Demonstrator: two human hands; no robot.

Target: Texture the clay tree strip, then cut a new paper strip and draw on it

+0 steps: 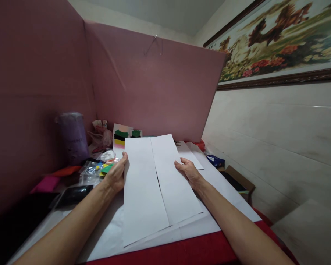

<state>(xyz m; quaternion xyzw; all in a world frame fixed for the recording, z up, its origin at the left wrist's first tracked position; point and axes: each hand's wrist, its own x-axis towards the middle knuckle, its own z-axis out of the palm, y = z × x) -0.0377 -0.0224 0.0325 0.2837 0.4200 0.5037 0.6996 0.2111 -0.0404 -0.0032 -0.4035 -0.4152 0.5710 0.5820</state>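
Note:
A white paper [140, 184] with two flaps meeting along a middle seam is held tilted above the table. The seam is slightly parted near its middle. My left hand [117, 173] grips the left edge, thumb on the front and the other fingers mostly hidden behind. On the right edge, my right hand [189, 171] closes round the paper, its thumb and a finger showing. Under the paper lies a white sheet [231, 206] spread on the table.
A purple roll [73, 138] stands at the back left. Plastic bags [89, 171] with coloured pieces and a black object [74, 195] lie at left. Painted cards [121, 136] stand behind the paper. An open box [237, 180] sits beyond the right edge.

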